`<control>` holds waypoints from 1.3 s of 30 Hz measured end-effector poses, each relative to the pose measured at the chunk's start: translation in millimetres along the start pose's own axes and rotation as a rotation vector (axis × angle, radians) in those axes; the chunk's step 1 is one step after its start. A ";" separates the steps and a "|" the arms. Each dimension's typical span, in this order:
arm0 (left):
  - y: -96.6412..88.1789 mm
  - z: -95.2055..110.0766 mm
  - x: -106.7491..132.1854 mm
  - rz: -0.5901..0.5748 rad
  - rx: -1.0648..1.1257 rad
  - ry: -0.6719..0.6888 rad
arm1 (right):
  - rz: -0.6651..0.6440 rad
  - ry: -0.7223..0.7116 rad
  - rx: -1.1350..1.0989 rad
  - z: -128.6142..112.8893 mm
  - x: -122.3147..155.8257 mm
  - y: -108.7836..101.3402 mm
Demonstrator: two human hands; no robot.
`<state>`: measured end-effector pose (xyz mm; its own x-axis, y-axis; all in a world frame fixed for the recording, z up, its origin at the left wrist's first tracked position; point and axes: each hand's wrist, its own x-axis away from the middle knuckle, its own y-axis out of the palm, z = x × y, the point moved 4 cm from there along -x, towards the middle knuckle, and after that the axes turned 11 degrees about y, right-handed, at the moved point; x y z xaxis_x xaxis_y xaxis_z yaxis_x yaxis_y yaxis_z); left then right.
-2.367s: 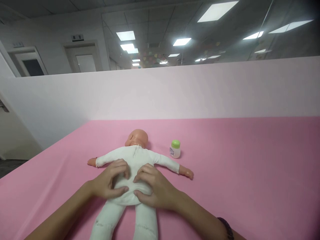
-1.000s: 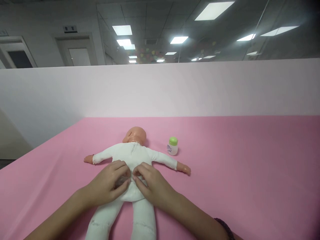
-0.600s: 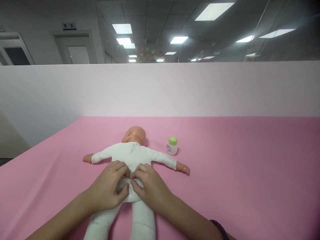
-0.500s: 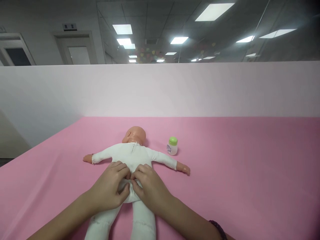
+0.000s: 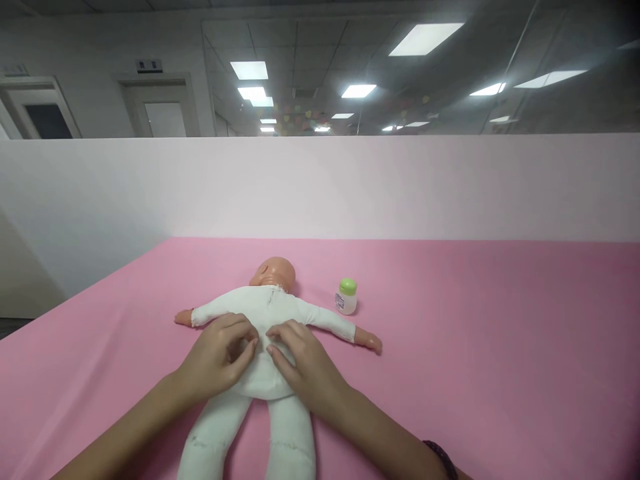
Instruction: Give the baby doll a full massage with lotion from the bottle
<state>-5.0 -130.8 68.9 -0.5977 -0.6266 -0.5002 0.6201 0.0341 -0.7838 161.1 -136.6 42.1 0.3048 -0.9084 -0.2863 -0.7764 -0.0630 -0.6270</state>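
Note:
A baby doll (image 5: 265, 367) with a white cloth body and tan plastic head and hands lies face down, arms spread, its head turned left. Above the left half of its back, my left hand (image 5: 223, 350) is curled, thumb tip and fingertips close together; whether a bit of cloth is between them is hidden. On the right half of the back, my right hand (image 5: 305, 360) has its thumb and forefinger apart, holding nothing. A narrow strip of white cloth shows between the two hands. The doll's feet are out of view.
A small clear jar with a green lid (image 5: 347, 297) stands right of the doll's head. A pink cover (image 5: 475, 360) spreads over the table. Behind it rises a low white wall (image 5: 400, 187); a dark bracelet (image 5: 441, 459) circles my right forearm.
Both hands have moved up the doll's back from its lower part. The right thumb and fingers have come apart, and the gap between the hands is wider. The view has tilted slightly upward.

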 end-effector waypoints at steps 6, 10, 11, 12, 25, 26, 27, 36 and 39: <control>8.4 -2.7 1.9 -0.063 -0.083 -0.033 | -0.008 0.058 0.072 6.9 -2.0 3.8; 11.1 -3.5 1.1 -0.134 -0.082 -0.085 | 0.008 0.054 0.113 9.2 -4.4 9.5; 11.5 -4.1 0.7 -0.142 -0.078 -0.097 | 0.012 0.055 0.120 9.5 -5.3 10.6; 12.0 -4.7 0.3 -0.151 -0.077 -0.104 | 0.016 0.056 0.127 9.7 -6.4 11.7; 15.2 -9.4 -4.9 -0.120 -0.012 -0.146 | 0.032 -0.002 0.185 8.0 -12.0 13.2; 14.1 -11.6 -5.8 -0.104 0.015 -0.160 | 0.028 -0.004 0.168 7.7 -12.8 11.4; 13.1 -14.2 -6.7 -0.087 0.042 -0.178 | 0.023 -0.002 0.149 7.6 -13.7 9.4; 9.0 -23.7 -6.1 -0.051 -0.042 -0.192 | 0.029 0.042 0.100 12.6 -23.5 -0.3; 9.2 -21.3 -4.7 -0.100 -0.094 -0.171 | 0.023 0.066 0.132 13.7 -23.8 3.2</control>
<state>-7.4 -110.9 56.2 -0.5540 -0.7531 -0.3548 0.5075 0.0324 -0.8611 159.0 -109.6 37.0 0.2474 -0.9346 -0.2555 -0.7018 0.0090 -0.7123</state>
